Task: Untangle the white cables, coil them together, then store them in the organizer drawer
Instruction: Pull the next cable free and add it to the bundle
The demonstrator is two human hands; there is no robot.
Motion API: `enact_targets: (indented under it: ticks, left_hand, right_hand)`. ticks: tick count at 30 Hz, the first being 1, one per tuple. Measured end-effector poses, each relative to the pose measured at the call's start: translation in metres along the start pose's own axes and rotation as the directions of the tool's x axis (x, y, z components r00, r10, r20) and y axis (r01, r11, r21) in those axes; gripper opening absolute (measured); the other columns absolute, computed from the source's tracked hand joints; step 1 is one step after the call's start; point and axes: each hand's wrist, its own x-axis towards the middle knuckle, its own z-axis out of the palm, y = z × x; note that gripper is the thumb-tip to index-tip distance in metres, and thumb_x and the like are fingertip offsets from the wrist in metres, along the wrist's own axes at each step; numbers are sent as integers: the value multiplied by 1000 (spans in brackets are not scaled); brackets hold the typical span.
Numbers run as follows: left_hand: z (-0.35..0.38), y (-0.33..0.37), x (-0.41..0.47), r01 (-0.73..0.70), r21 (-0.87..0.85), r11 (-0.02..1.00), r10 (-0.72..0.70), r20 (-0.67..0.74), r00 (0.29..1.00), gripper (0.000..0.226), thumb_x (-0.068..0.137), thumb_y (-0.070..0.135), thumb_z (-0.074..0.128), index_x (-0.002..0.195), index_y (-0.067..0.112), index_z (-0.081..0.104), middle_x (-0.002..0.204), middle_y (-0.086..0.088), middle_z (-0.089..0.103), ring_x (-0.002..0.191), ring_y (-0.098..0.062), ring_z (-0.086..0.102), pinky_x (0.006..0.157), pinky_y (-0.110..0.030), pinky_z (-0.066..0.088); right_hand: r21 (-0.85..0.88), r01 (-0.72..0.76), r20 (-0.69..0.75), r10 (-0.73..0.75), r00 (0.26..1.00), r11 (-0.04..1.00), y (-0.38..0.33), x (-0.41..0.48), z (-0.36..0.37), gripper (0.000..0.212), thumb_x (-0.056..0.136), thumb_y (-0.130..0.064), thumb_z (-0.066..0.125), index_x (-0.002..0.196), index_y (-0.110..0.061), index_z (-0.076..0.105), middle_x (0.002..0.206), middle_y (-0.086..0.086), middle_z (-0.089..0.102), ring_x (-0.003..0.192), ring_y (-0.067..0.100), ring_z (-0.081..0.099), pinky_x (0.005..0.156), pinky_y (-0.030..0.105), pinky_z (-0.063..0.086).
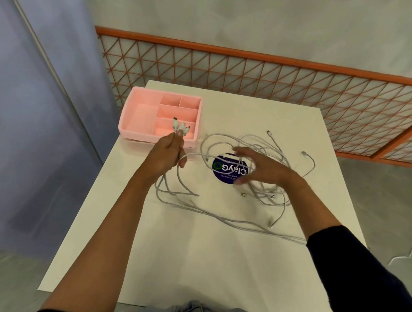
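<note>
Head view: thin white cables (268,196), loose tangle just right of pink plastic compartmented organizer (146,136); light, limp, snag-prone, best taken near plug ends (181,127). Left hand (166,153) clenched round gathered plug ends, just before organizer. Right hand (262,168) fingers spread, grasping nothing, over tangle

Round dark-blue sticker (226,169) on white table (214,258): "ClayGO", upside down to the viewer; smaller line beneath illegible.

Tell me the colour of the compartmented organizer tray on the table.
Pink plastic organizer tray, seen in the head view.
</note>
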Motion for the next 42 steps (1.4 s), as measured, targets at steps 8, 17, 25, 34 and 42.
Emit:
enact_targets:
  ticks: [8, 17, 25, 34, 42]
  left_hand:
    - [-9, -5, -1, -35, 40, 999, 38, -89, 995, 38, 105, 34, 23, 79, 13, 41, 61, -5, 69, 38, -7, 34, 40, -17, 30]
    - [-52, -21, 3, -19, -184, 983, -65, -439, 896, 39, 105, 38, 28, 70, 23, 38, 59, 3, 36, 41, -1, 31, 41, -16, 25]
    - [-52, -11, 1, -92, -466, 880, -101, -373, 922, 37, 106, 31, 28, 72, 20, 37, 43, 16, 34, 39, 0, 24, 37, -15, 16]
    - [-15, 12, -2, -77, -539, 839, 8, -129, 992, 37, 106, 28, 26, 73, 18, 38, 47, 11, 31, 39, -3, 20, 36, -16, 16]
    - [-18, 24, -1, -72, -650, 756, 16, -92, 996, 39, 106, 34, 25, 72, 18, 36, 45, 10, 29, 36, -3, 18, 35, -16, 16]
  right_hand:
    - [153, 176, 148, -198, 969, 973, -46, 8, 36, 27, 100, -27, 48, 105, -12, 70, 67, 5, 54, 69, 15, 53, 68, 13, 42]
    - [-523, -350, 136, 482, 866, 777, 61, -25, 16, 14, 90, -22, 63, 92, -13, 74, 47, -9, 56, 48, 5, 48, 55, 18, 40]
    - [-655, -502, -36, 640, 767, 565, 83, -35, 22, 31, 91, -22, 60, 118, -6, 62, 110, 6, 68, 99, 19, 63, 79, 25, 47]
    - [-487, -251, 119, 348, 930, 837, -29, 8, 42, 78, 72, -40, 80, 134, -6, 47, 127, 6, 53, 119, 25, 50, 103, 35, 41]
    - [141, 255, 59, -265, 962, 957, -106, 8, 118, 29, 104, -32, 34, 90, -11, 50, 84, 5, 62, 76, 15, 55, 76, 28, 43]
